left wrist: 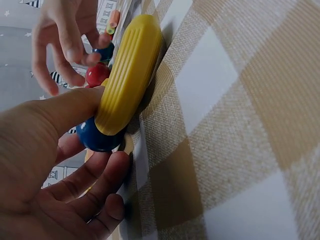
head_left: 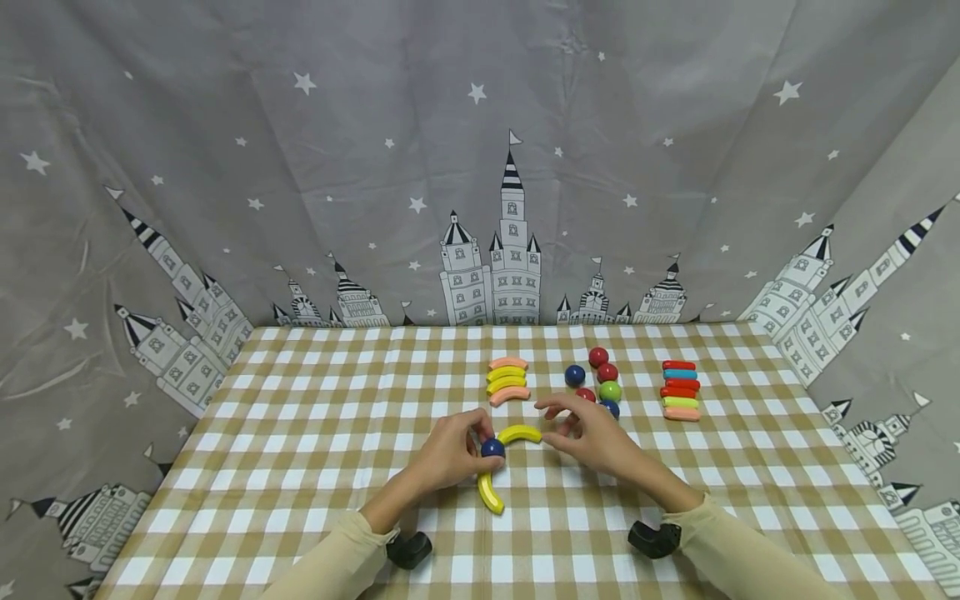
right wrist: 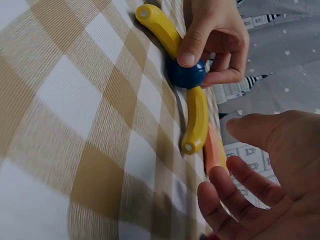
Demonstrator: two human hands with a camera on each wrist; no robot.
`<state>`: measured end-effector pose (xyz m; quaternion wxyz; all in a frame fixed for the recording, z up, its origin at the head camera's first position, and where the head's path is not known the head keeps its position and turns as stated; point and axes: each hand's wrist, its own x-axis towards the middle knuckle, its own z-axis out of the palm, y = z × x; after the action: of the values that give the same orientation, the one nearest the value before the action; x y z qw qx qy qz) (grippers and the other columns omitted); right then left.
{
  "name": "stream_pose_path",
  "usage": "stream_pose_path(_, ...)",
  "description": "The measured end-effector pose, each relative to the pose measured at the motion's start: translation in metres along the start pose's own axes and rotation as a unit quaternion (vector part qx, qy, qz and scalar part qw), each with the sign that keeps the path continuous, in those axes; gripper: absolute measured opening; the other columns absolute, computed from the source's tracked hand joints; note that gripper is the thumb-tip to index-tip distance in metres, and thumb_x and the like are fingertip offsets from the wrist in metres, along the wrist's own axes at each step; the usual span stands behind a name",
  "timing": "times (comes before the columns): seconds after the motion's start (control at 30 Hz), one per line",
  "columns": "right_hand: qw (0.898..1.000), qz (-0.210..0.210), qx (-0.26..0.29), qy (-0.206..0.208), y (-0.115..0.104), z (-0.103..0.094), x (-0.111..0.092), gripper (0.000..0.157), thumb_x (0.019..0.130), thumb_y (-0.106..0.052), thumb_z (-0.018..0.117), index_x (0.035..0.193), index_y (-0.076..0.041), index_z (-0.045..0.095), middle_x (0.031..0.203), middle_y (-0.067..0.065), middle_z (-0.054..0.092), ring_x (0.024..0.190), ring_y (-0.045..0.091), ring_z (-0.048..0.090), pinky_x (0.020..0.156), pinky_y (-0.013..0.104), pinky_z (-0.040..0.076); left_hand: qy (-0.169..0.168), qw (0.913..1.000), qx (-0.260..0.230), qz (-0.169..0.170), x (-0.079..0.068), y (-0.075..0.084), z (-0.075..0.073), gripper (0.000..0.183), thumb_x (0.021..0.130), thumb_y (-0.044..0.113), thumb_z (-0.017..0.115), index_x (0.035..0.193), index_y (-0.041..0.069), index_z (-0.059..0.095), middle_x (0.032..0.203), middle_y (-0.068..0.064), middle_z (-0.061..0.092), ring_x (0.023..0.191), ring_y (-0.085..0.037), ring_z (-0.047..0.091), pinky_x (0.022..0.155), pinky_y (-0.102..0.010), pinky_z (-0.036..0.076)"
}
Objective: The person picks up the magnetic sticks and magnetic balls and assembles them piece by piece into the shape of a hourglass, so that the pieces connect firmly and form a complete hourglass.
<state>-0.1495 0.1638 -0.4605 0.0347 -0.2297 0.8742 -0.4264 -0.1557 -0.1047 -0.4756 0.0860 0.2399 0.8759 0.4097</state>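
My left hand (head_left: 448,450) pinches a dark blue ball (head_left: 492,448) between thumb and fingers, low over the checked cloth. Two yellow curved rods meet that ball: one rod (head_left: 521,432) arcs away to the right, the other rod (head_left: 490,494) points toward me. In the right wrist view, the rod (right wrist: 197,120) on the right shows a pale round spot on its free end. My right hand (head_left: 597,439) hovers just beside that end, fingers loosely bent and apart, holding nothing. In the left wrist view, the near rod (left wrist: 131,75) partly covers the ball.
Beyond the hands lies a stack of pink and yellow curved rods (head_left: 507,375). Several red, blue and green balls (head_left: 610,391) cluster behind my right hand. Short straight rods (head_left: 681,384) in mixed colours form a column farther right. A grey castle-print curtain (head_left: 375,208) borders the table.
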Motion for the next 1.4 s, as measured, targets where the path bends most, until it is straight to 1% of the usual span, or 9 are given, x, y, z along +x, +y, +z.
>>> stream_pose_path(0.13,0.999,-0.030,-0.009,0.026,0.002,-0.011,-0.010,0.042,0.090,-0.007,0.079,0.130,-0.009,0.065,0.110,0.013,0.070,0.082,0.014,0.063,0.067,0.029,0.056,-0.003,1.0000,-0.001,-0.001,0.000,0.000,0.001,0.030,0.080,0.020,0.090,0.091,0.014,0.063,0.085,0.003,0.062,0.068,-0.011,0.055,0.057,-0.022,0.046)
stream_pose_path(0.37,0.996,-0.024,-0.035,0.073,0.009,-0.028,-0.025,0.041,0.087,-0.002,0.081,0.125,-0.008,0.068,0.110,0.012,0.072,0.078,0.014,0.062,0.065,0.028,0.054,0.000,0.9999,0.005,0.011,0.000,0.000,0.002,0.032,0.079,0.020,0.091,0.091,0.015,0.061,0.085,0.005,0.061,0.070,-0.011,0.057,0.060,-0.024,0.047)
stream_pose_path(0.6,0.991,-0.014,-0.061,0.117,0.018,-0.038,-0.039,0.037,0.086,-0.003,0.081,0.121,-0.008,0.070,0.110,0.012,0.071,0.076,0.013,0.062,0.068,0.031,0.058,0.003,0.9992,0.040,0.004,0.001,0.004,0.005,0.043,0.079,0.026,0.090,0.108,0.013,0.060,0.086,0.005,0.060,0.073,-0.013,0.056,0.064,-0.025,0.047)
stream_pose_path(0.77,0.990,-0.019,-0.056,0.129,0.025,-0.039,-0.045,0.036,0.086,-0.001,0.081,0.120,-0.004,0.069,0.108,0.014,0.071,0.077,0.013,0.063,0.069,0.033,0.059,0.021,0.9969,0.076,0.005,0.006,0.009,0.011,0.049,0.080,0.033,0.088,0.117,0.013,0.063,0.087,0.005,0.064,0.074,-0.011,0.057,0.066,-0.026,0.048)
stream_pose_path(0.9,0.990,-0.014,-0.050,0.128,0.028,-0.040,-0.049,0.035,0.087,-0.001,0.080,0.120,-0.003,0.069,0.109,0.014,0.070,0.077,0.013,0.064,0.069,0.032,0.059,0.035,0.9928,0.114,0.013,0.010,0.011,0.017,0.047,0.083,0.038,0.086,0.118,0.015,0.066,0.086,0.006,0.066,0.071,-0.008,0.056,0.061,-0.025,0.045)
stream_pose_path(1.0,0.991,-0.008,-0.049,0.128,0.030,-0.039,-0.051,0.034,0.087,-0.001,0.081,0.119,-0.003,0.068,0.109,0.013,0.070,0.077,0.013,0.064,0.068,0.030,0.058,0.041,0.9915,0.123,0.012,0.013,0.012,0.021,0.043,0.084,0.038,0.085,0.116,0.016,0.067,0.085,0.007,0.064,0.069,-0.006,0.053,0.060,-0.024,0.044)
stream_pose_path(1.1,0.990,0.003,-0.053,0.130,0.032,-0.039,-0.052,0.034,0.087,-0.001,0.081,0.118,-0.004,0.068,0.109,0.012,0.070,0.078,0.013,0.064,0.068,0.028,0.057,0.051,0.9917,0.117,0.014,0.016,0.013,0.024,0.036,0.085,0.034,0.084,0.112,0.015,0.070,0.082,0.007,0.062,0.066,-0.006,0.051,0.058,-0.025,0.042)
stream_pose_path(1.23,0.989,0.021,-0.060,0.133,0.033,-0.039,-0.053,0.033,0.087,-0.003,0.081,0.118,-0.005,0.069,0.111,0.011,0.071,0.079,0.014,0.064,0.070,0.030,0.058,0.072,0.9928,0.096,0.005,0.019,0.013,0.027,0.024,0.086,0.025,0.082,0.104,0.014,0.073,0.077,0.006,0.062,0.063,-0.007,0.050,0.056,-0.025,0.042)
stream_pose_path(1.4,0.985,0.068,-0.069,0.142,0.033,-0.041,-0.053,0.032,0.090,-0.008,0.080,0.121,-0.008,0.070,0.113,0.011,0.071,0.082,0.016,0.064,0.075,0.031,0.057,0.084,0.9940,0.068,-0.012,0.020,0.013,0.026,0.017,0.085,0.018,0.081,0.098,0.012,0.073,0.076,0.005,0.062,0.064,-0.008,0.051,0.058,-0.024,0.044)
